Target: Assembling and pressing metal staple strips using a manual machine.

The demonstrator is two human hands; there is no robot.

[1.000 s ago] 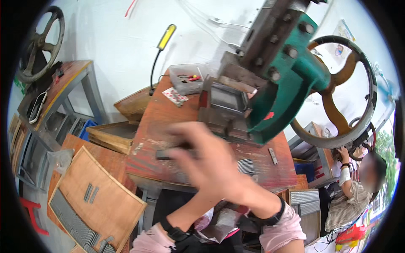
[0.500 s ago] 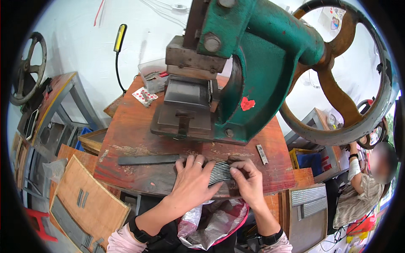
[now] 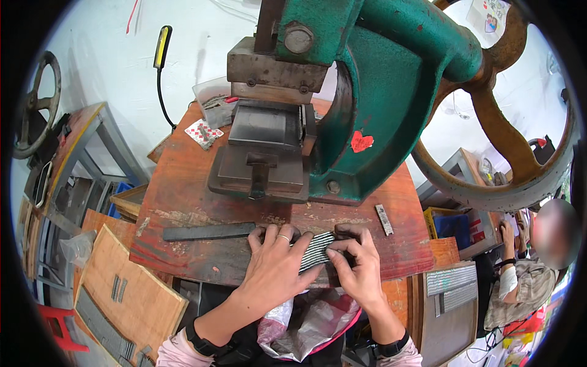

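Observation:
Between my two hands is a bundle of thin grey metal strips, packed side by side with light edges showing. My left hand, with a ring on one finger, is closed over the bundle's left part. At its right end my right hand pinches the strips with thumb and fingers. A long dark flat bar lies on the wooden bench, its right end close to my left fingertips. Farther right lies a short metal piece. My palms hide part of the bundle.
Behind my hands stands a green hand press with a spoked wheel. A plastic box and a lamp are behind it. Wooden trays with strips flank the bench. A co-worker sits at right.
The bundle tilts a little more, and my right fingers have shifted along its end. The whole view has moved slightly. The co-worker's arm at right has changed position.

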